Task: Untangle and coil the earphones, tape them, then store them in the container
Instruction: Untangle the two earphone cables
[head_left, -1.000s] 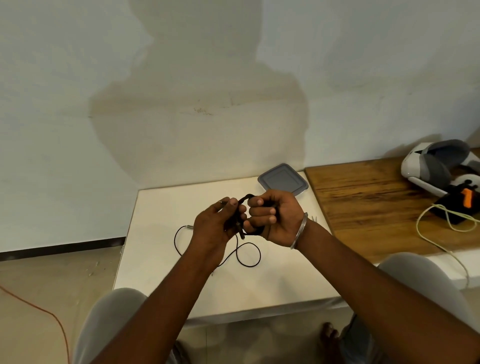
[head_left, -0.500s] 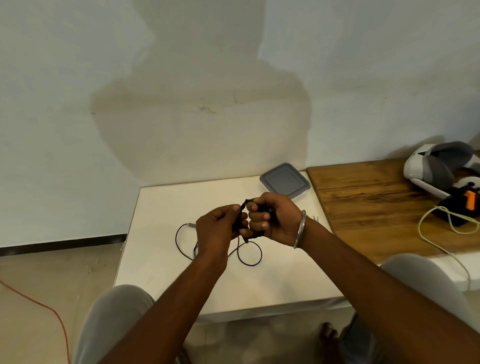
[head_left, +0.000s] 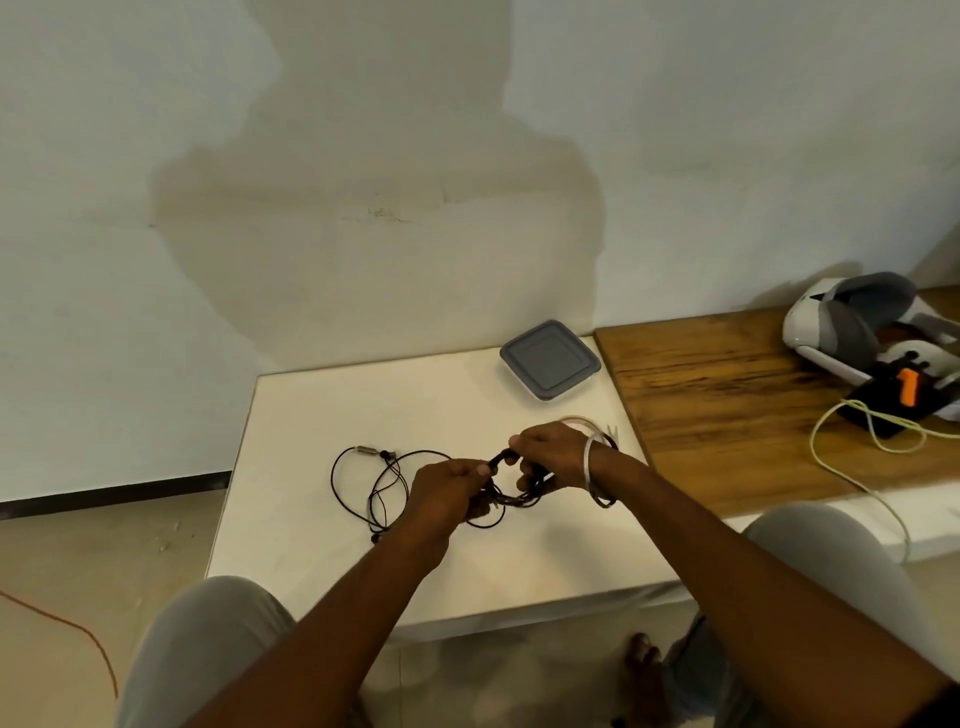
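Between both hands (head_left: 449, 493) (head_left: 550, 457) (fingers curled), the earphones (head_left: 384, 483) bunch.

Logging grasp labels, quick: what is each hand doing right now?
Left hand: closed, pinching the black earphones cable.
Right hand: closed, gripping the coiled part of the same earphones.

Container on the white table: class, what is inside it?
Only its grey lid and a strip of pale wall show. The lid covers the container, so its inside cannot be seen.
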